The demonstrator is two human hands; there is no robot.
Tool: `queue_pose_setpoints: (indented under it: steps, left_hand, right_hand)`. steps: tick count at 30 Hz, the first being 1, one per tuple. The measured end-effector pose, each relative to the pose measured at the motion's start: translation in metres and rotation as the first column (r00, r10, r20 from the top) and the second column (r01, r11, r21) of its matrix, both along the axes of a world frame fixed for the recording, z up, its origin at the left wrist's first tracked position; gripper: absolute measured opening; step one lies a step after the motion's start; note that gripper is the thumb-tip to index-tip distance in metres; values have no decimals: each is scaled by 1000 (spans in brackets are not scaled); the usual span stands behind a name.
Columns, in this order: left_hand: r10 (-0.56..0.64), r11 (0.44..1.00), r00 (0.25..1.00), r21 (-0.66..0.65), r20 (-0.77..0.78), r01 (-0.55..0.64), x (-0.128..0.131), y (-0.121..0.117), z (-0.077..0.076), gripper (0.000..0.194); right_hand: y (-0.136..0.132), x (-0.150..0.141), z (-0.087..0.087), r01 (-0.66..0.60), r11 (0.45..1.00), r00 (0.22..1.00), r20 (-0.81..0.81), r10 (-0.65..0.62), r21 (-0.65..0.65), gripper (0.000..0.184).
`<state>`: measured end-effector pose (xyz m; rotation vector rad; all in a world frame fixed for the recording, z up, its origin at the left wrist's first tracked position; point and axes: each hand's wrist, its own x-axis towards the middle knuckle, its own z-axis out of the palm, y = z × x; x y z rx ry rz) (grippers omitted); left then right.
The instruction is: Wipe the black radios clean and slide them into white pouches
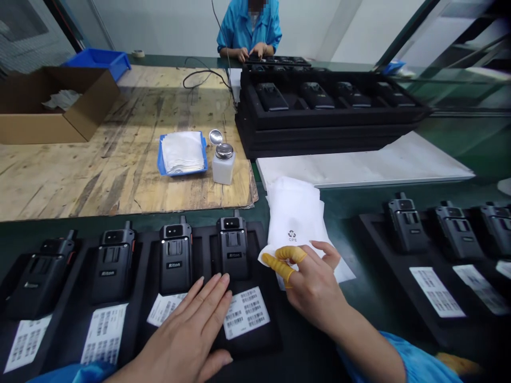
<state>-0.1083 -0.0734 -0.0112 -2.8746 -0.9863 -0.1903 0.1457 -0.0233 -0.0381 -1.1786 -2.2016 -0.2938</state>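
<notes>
My left hand (pixel 187 332) lies flat with fingers stretched out on a black foam tray (pixel 275 330), over the barcode labels (pixel 245 312) below the black radios (pixel 233 247). My right hand (pixel 309 279), with yellow finger cots on thumb and forefinger, pinches the near corner of a white plastic bag (pixel 295 223) marked CPE. The bag lies on a small pile of such bags just right of the tray. The tray holds several radios in a row, each with a label below it.
A second tray of radios (pixel 435 239) sits at right. Stacked black trays (pixel 327 114) stand behind a white sheet (pixel 359 165). On the wooden board are a blue tray of wipes (pixel 182 152), a dispenser bottle (pixel 222 159) and a cardboard box (pixel 48 106). A person in blue (pixel 249 32) works at the far end.
</notes>
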Motion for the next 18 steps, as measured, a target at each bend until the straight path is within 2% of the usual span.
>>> queue_pose_setpoints:
  steps: [3, 6, 11, 18]
  left_hand:
    - [0, 998, 999, 58, -39, 2, -11, -4, 12, 48]
    - [58, 991, 998, 123, -12, -56, -31, -12, 18, 43]
    - [117, 981, 984, 139, 135, -136, -56, -23, 9, 36]
    - [249, 964, 954, 51, 165, -260, -63, -34, -7, 40]
  right_hand:
    - [-4, 4, 1, 6, 1000, 1000, 8, -5, -27, 26]
    - [-2, 8, 5, 34, 999, 998, 48, -32, -42, 23]
    - [6, 5, 13, 104, 992, 992, 79, -99, -64, 30]
    - [21, -25, 27, 19, 999, 996, 89, -16, -30, 32]
